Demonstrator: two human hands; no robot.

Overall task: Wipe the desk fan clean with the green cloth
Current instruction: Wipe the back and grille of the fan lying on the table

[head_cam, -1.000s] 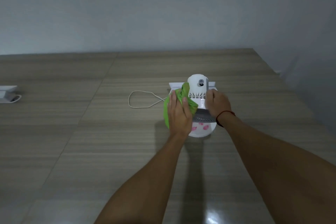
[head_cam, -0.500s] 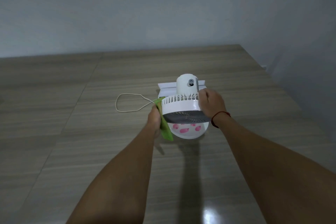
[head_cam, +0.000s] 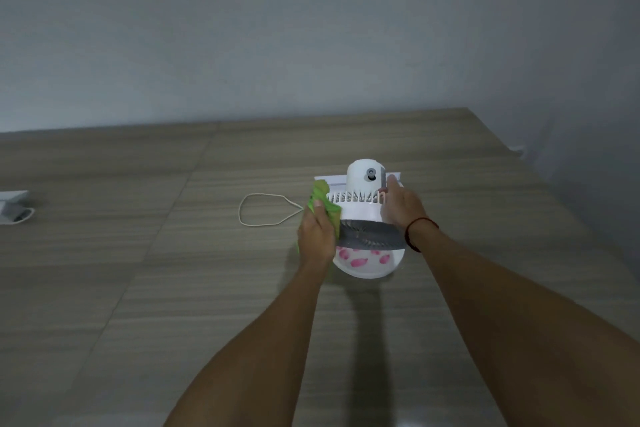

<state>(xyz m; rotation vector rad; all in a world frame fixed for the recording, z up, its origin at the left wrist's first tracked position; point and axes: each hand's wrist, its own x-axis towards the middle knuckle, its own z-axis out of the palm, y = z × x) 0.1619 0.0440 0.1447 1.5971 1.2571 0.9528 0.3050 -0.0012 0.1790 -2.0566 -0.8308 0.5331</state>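
Two hands are on the desk fan (head_cam: 363,218), which sits on the wooden table (head_cam: 138,288) a little right of centre, its grille tipped toward you. Your left hand (head_cam: 316,236) is closed around the green cloth (head_cam: 323,204) and presses it against the fan's rim at about 9 o'clock. Your right hand (head_cam: 401,211) rests at 3 o'clock with fingers spread loosely over the housing, bracing rather than gripping; a red string (head_cam: 420,229) circles that wrist. From the fan, a white cord (head_cam: 263,210) loops out toward 9 o'clock across the table
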